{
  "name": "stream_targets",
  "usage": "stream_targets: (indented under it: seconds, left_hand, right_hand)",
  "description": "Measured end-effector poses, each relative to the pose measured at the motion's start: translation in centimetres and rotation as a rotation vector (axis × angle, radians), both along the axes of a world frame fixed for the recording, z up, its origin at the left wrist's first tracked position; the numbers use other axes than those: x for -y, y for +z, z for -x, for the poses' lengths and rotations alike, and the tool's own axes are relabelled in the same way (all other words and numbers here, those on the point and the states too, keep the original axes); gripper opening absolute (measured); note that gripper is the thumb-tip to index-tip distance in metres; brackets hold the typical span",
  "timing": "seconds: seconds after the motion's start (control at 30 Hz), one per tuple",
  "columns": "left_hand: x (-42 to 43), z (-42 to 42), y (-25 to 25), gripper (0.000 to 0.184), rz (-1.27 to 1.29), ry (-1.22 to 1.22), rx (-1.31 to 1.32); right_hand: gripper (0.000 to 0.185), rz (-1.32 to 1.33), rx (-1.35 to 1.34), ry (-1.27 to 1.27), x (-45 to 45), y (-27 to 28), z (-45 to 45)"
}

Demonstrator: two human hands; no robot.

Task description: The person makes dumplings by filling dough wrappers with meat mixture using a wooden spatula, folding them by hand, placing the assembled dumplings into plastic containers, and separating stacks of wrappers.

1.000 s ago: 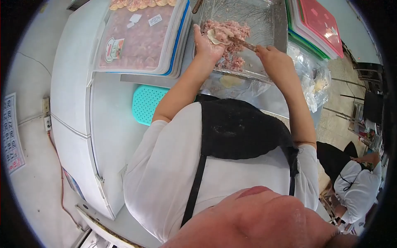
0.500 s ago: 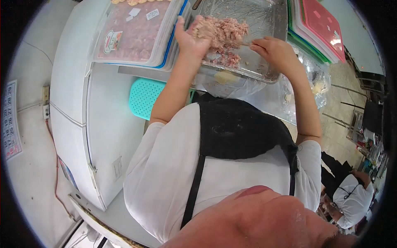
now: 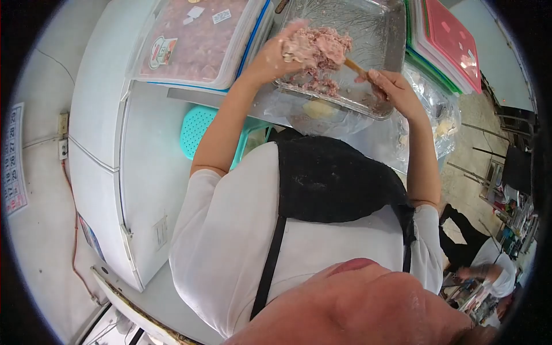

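Pinkish minced meat [image 3: 330,49] is heaped in the left part of a shallow metal tray [image 3: 382,34] at the top of the view. My left hand [image 3: 279,56] cups a pale, sticky portion of the meat at the heap's left side; its fingers are partly hidden by it. On the right, my right hand [image 3: 395,91] grips a wooden-handled tool [image 3: 355,67] that slants up and left into the meat. The tool's far end is buried, so I cannot tell its kind.
Left of the tray are stacked plastic boxes [image 3: 190,46] with pinkish contents. Coloured cutting boards [image 3: 445,46] stand at its right. Clear plastic bags [image 3: 428,123] lie near the tray's front; a turquoise perforated basket [image 3: 198,129] sits below. Another person [image 3: 489,264] is at lower right.
My right hand has moved right and down, showing more of the wooden handle. My left hand has turned over toward the heap, with pale meat now covering its fingers.
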State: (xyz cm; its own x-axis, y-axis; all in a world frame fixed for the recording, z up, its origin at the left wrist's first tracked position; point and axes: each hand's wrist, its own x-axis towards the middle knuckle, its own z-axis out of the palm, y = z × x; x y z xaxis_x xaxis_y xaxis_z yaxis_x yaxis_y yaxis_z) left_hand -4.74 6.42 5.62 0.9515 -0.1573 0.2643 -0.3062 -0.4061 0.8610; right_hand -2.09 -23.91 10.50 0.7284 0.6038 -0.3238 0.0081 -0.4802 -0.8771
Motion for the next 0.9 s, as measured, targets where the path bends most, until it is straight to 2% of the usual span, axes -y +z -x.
stream_targets:
  seconds: [0.07, 0.1, 0.17, 0.2, 0.27, 0.3, 0.37, 0.4, 0.47, 0.5, 0.6, 0.7, 0.8, 0.83, 0.9]
  left_hand:
    - [0.9, -0.6, 0.8, 0.067, -0.280, 0.012, 0.049]
    - [1.2, -1.2, 0.0, 0.058, 0.128, -0.102, -0.113]
    - [-0.1, -3.2, -2.5, 0.059, -0.051, -0.179, 0.126]
    - [-0.8, -3.8, -3.3, 0.060, -0.140, -0.213, 0.248]
    - [-1.6, -3.2, -3.4, 0.060, -0.052, -0.265, 0.138]
    - [-1.6, -2.7, -3.0, 0.061, -0.010, -0.291, 0.083]
    - [-1.3, -1.9, -2.3, 0.060, -0.047, -0.267, 0.134]
    - [-1.1, -1.7, -1.8, 0.059, -0.064, -0.255, 0.157]
    - [-0.3, -2.5, -0.1, 0.049, -0.086, -0.473, 0.136]
    - [0.0, -2.7, 0.4, 0.044, -0.098, -0.580, 0.125]
    - [0.4, -1.4, 0.8, 0.035, -0.183, -0.396, 0.018]
    - [0.8, -1.9, -0.8, 0.046, 0.193, -0.178, -0.590]
    - [0.5, -3.3, -5.3, 0.049, 0.171, -0.165, -0.463]
    - [0.9, -2.9, -5.1, 0.050, 0.141, -0.118, -0.428]
    - [1.9, -1.6, -3.5, 0.052, 0.083, -0.020, -0.353]
  right_hand:
    - [0.035, -0.014, 0.246, -0.071, -1.7, 0.9, 0.8]
    - [0.033, -0.030, 0.395, -0.039, -2.4, 0.5, 1.0]
    - [0.031, -0.060, 0.686, 0.027, -3.4, -1.0, 1.4]
    - [0.030, 0.021, 0.689, 0.061, -2.7, -0.3, 1.0]
    - [0.028, 0.179, 0.691, 0.129, -0.7, 2.2, -0.1]
    - [0.028, 0.176, 0.675, 0.112, -0.5, 3.0, 0.1]
    - [0.028, 0.168, 0.646, 0.084, -0.3, 4.1, 0.4]
    - [0.028, 0.115, 0.619, 0.093, -0.7, 2.8, 0.7]
    - [0.028, 0.009, 0.563, 0.111, -2.1, -1.1, 1.5]
    - [0.028, 0.057, 0.488, 0.161, -2.2, -1.0, 1.1]
    - [0.029, 0.064, 0.572, 0.171, -1.0, -2.4, -1.8]
    - [0.025, 0.327, 0.953, -0.044, -1.6, -1.5, -1.1]
    - [0.021, 0.246, 1.020, 0.019, -3.0, -4.1, 0.5]
    - [0.027, 0.234, 0.889, 0.055, -2.6, -7.4, -1.1]
    - [0.024, 0.450, 0.823, 0.090, 0.4, -9.8, -3.9]
